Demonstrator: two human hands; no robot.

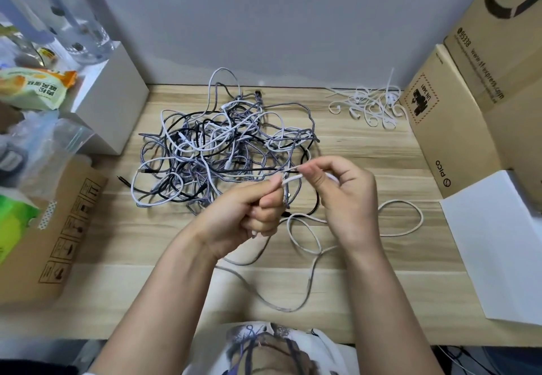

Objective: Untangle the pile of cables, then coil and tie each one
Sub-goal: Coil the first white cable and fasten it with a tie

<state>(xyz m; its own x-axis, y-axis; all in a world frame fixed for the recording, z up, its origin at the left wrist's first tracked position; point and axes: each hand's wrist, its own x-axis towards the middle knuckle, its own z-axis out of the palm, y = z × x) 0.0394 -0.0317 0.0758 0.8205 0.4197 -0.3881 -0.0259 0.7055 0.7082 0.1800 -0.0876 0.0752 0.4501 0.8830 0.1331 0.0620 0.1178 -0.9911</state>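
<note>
A tangled pile of cables (217,145), white, grey braided and black, lies at the middle of the wooden table (366,151). One white braided cable (401,219) is pulled free; its loops trail over the table in front of me and to the right. My left hand (249,216) grips this cable in a fist and pinches its end between thumb and forefinger. My right hand (343,195) pinches the same cable just to the right, above the table. A heap of white ties (369,104) lies at the back right.
Cardboard boxes (457,128) stand along the right side, with a white sheet (495,245) in front of them. A white box (111,101), plastic bags and snack packets (32,87) crowd the left, beside a brown carton (55,228). A grey wall backs the table.
</note>
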